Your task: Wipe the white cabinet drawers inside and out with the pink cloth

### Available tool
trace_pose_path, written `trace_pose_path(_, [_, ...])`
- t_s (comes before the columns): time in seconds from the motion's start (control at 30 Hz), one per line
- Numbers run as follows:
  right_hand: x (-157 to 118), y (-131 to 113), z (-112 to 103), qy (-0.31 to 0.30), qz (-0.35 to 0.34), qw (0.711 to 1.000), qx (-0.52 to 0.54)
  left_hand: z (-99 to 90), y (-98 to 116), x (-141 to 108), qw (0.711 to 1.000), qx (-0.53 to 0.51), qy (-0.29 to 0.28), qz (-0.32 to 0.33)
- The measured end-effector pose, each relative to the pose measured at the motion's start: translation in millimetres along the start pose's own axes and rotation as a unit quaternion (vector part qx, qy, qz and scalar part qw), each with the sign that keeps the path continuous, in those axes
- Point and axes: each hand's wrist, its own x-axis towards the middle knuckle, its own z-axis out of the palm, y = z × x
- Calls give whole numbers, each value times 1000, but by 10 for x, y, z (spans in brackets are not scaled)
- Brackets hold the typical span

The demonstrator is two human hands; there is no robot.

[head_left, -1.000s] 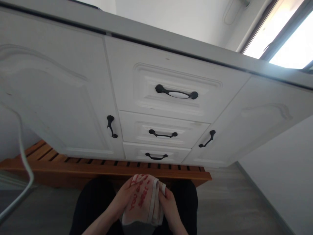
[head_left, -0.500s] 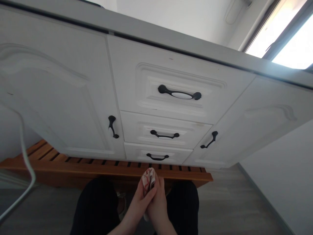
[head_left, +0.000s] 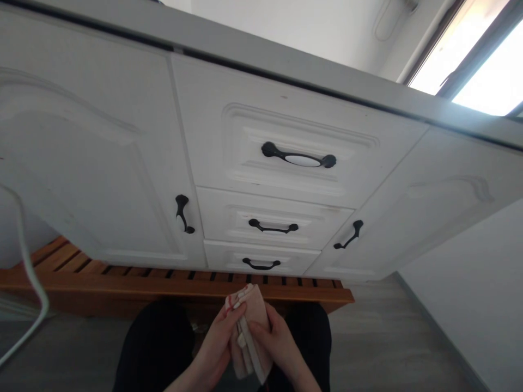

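Observation:
A folded pale pinkish cloth (head_left: 255,310) with red markings at its upper left edge is held between my two hands, above the gap between my knees. My left hand (head_left: 219,333) grips its left side, thumb on top near the red markings. On the other side, my right hand (head_left: 275,333) is closed round the right edge with the thumb lying across the face. Loose folded layers hang below my fingers toward my lap. Most of the fingers under the cloth are hidden.
A white cabinet with drawers (head_left: 281,218) and black handles (head_left: 300,157) stands in front, on a slatted wooden bench (head_left: 134,286). A white cable (head_left: 30,272) hangs at left. My dark-trousered knees (head_left: 157,343) flank my hands. A window (head_left: 486,60) is at upper right.
My hands have moved apart from their clasp around the bunched cloth. The cloth is now opened out wider, with more of its layers showing. The view has shifted slightly.

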Motion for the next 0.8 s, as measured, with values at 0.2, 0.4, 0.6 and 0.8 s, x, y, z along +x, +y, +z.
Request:
trace_pose_path(0.2, [55,-42,133,83,-48,972,-212,45,-61,20,997,-64,-32,8])
trace_pose_path(0.4, [43,248,585,164,-163,851,-472,209,12,23,995,-70,11,69])
trace_pose_path(0.6, [-26,384,665,157,-206,857,-446,243,144,92,995,-62,34,73])
trace_pose_path(0.8, [-224,362,833,208,-156,900,-351,203,66,174,993,-66,80,64])
